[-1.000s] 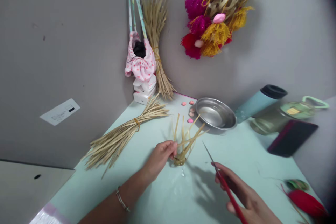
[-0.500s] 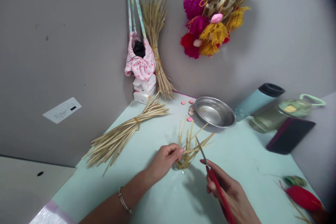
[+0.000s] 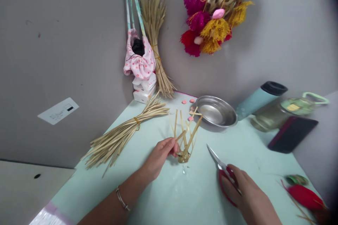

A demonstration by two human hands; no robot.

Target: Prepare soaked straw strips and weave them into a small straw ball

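My left hand [image 3: 162, 153] pinches the side of a small woven straw piece [image 3: 184, 155], whose loose strips stick up and fan out toward the metal bowl. The piece is held just above the table. To its right, my right hand [image 3: 244, 191] is closed on red-handled scissors [image 3: 217, 156]. Their blades look closed and point up and to the left, apart from the straw piece. A silver bracelet [image 3: 121, 200] circles my left wrist.
A tied straw bundle [image 3: 124, 133] lies at left; another [image 3: 157, 49] leans in the corner beside a dotted pouch [image 3: 139, 61]. Behind stand a metal bowl [image 3: 216, 111], pink beads [image 3: 184, 102], a blue tumbler [image 3: 257, 100], a green bottle [image 3: 274, 116] and a dark phone [image 3: 293, 134]. Tassels [image 3: 215, 30] hang above.
My right hand and the scissors have moved away from the straw strips, down and to the right. My left hand has shifted slightly up and left, and the straw piece has turned and risen.
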